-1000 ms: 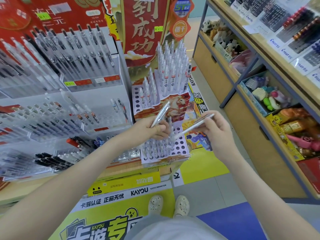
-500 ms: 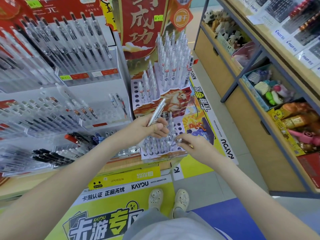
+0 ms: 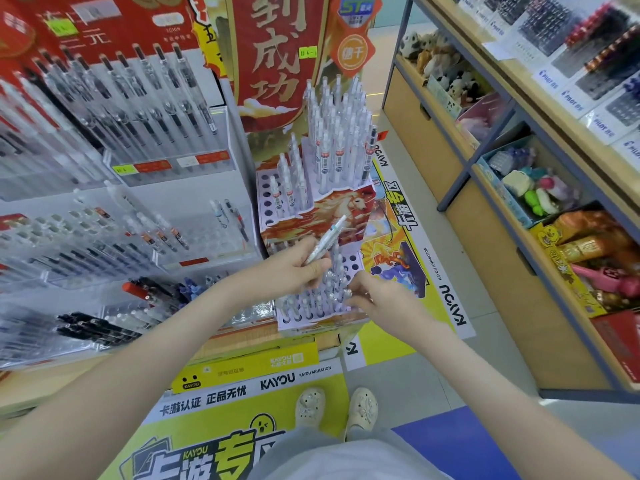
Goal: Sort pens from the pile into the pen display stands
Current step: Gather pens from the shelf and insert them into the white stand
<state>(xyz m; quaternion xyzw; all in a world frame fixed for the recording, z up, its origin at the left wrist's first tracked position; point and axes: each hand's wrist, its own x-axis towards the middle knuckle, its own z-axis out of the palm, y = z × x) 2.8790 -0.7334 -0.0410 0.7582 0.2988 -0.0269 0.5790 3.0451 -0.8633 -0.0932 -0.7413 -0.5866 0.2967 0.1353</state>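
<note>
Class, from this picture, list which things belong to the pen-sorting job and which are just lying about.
Job in hand:
left hand, holding a clear pen
right hand, at the lower pen stand
upper pen stand

Just lying about:
plush toys
squishy toys
red banner

Bright, even shop lighting, soft shadows; wide-angle bending at edges; left racks slightly blurred

Clear pen; lilac stand, red-gold horse panel; red banner, gold characters; cream shoes; yellow floor sign.
</note>
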